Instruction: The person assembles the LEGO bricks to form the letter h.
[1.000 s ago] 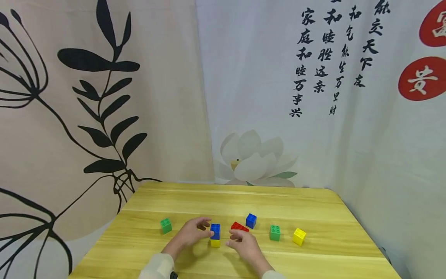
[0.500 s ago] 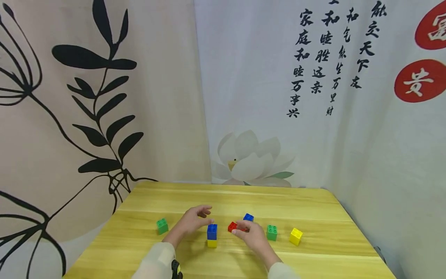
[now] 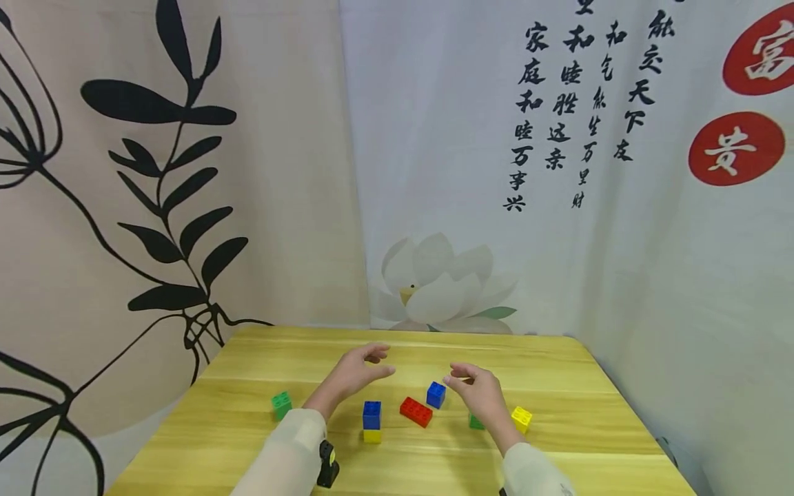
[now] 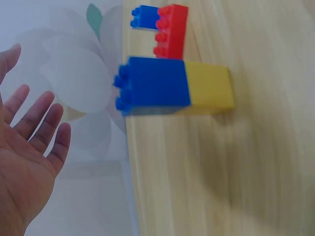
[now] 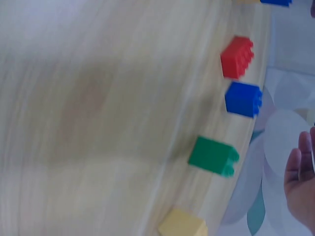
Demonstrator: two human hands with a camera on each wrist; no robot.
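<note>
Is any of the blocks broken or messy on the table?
Nothing looks broken or spilled. The blue block sits squarely on the yellow block, and the red block lies flat on the table. Both hands are lifted, holding nothing.

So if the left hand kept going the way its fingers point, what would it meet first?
Probably nothing: the left hand is raised, fingers aimed rightward toward the right hand, passing above the loose blue block. Depth is unclear.

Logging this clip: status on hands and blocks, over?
Left hand open, raised, holding nothing. Right hand open, raised, holding nothing. Blue block stacked on yellow block; red block lies loose beside. Nothing blocking.
</note>
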